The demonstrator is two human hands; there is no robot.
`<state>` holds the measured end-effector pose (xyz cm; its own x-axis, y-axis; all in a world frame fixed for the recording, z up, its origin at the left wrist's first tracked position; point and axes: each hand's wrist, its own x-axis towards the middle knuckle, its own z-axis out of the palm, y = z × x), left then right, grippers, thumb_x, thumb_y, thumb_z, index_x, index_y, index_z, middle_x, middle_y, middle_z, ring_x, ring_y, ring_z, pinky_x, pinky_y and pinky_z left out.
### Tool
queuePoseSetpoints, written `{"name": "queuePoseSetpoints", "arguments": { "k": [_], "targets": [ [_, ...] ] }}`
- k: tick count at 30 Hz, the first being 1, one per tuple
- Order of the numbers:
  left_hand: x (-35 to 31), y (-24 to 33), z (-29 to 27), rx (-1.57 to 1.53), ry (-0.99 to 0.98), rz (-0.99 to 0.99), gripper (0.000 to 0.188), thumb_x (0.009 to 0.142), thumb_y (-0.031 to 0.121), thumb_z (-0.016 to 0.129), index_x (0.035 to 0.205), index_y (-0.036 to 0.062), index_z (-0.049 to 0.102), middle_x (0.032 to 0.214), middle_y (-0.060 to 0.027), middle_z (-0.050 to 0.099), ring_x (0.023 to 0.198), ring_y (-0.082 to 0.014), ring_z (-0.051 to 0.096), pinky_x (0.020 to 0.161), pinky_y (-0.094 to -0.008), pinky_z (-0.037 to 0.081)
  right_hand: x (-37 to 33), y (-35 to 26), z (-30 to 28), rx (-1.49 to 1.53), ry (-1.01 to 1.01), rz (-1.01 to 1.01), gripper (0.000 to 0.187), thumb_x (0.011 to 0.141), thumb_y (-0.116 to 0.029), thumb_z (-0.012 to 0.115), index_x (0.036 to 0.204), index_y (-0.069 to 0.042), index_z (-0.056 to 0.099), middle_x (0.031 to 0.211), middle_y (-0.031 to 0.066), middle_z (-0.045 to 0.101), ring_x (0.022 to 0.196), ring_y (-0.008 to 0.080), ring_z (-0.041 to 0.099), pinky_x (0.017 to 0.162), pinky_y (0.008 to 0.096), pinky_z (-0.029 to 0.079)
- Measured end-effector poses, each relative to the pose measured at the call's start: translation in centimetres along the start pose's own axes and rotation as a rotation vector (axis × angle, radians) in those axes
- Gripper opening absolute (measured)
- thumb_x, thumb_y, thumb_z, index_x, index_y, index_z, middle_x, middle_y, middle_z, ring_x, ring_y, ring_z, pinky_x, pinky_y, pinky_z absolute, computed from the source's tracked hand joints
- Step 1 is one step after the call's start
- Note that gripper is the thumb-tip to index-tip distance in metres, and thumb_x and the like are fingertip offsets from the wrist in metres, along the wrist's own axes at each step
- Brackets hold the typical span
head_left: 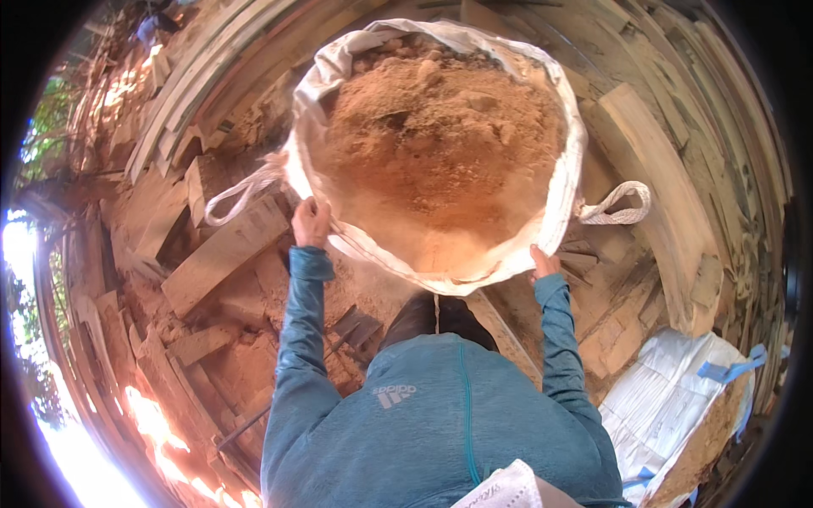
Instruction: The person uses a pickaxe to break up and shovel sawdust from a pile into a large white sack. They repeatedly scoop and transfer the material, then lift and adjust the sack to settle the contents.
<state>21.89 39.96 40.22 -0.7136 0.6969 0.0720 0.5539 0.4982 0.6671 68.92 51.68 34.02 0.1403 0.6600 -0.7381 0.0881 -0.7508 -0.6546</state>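
A big white woven bulk bag stands in front of me with its mouth wide open. Orange-brown sawdust fills much of it, heaped at the far side and lower toward me. My left hand is closed on the bag's near-left rim. At the near-right rim, my right hand has its fingers wrapped over the edge, partly hidden by the fabric. Outside the rim hang a white lifting loop on the left and a thicker rope-like loop on the right.
Loose timber offcuts surround the bag, with a squared block at left and a long curved-looking plank at right. Stacked boards lie farther back. A white sheet-wrapped bundle with blue straps sits at lower right.
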Motion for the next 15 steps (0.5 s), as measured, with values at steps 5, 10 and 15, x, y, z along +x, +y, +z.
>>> {"name": "queuePoseSetpoints", "arguments": {
  "k": [5, 10, 15],
  "targets": [
    [-0.5, -3.7, -2.1, 0.005, -0.118, -0.338, 0.025, 0.078, 0.024, 0.063, 0.084, 0.0003, 0.058, 0.067, -0.0034, 0.054, 0.063, -0.0129, 0.054, 0.058, -0.0304, 0.049, 0.3, 0.1, 1.1, 0.002, -0.015, -0.038, 0.039, 0.079, -0.038, 0.065, 0.083, -0.001, 0.054, 0.056, 0.0041, 0.045, 0.036, 0.0124, 0.037, 0.031, 0.0275, 0.029],
    [2.9, -9.2, -2.6, -0.295, -0.155, -0.557, 0.065, 0.075, 0.030, 0.074, 0.122, 0.0024, 0.039, 0.102, -0.0083, 0.057, 0.077, -0.0214, 0.060, 0.058, -0.0380, 0.055, 0.7, -0.1, 2.2, -0.069, -0.010, -0.054, 0.041, 0.079, -0.041, 0.065, 0.072, -0.002, 0.054, 0.047, 0.0038, 0.041, 0.033, 0.0148, 0.038, 0.030, 0.0298, 0.029],
    [10.4, -13.9, 0.6, -0.404, -0.218, -0.662, 0.071, 0.068, 0.051, 0.072, 0.121, 0.0081, 0.054, 0.079, -0.0101, 0.056, 0.064, -0.0236, 0.057, 0.052, -0.0396, 0.050, 0.5, -0.2, 2.8, -0.047, -0.030, -0.106, 0.039, 0.079, -0.038, 0.064, 0.071, -0.003, 0.052, 0.049, 0.0038, 0.044, 0.036, 0.0146, 0.039, 0.032, 0.0298, 0.030]
  ]
}}
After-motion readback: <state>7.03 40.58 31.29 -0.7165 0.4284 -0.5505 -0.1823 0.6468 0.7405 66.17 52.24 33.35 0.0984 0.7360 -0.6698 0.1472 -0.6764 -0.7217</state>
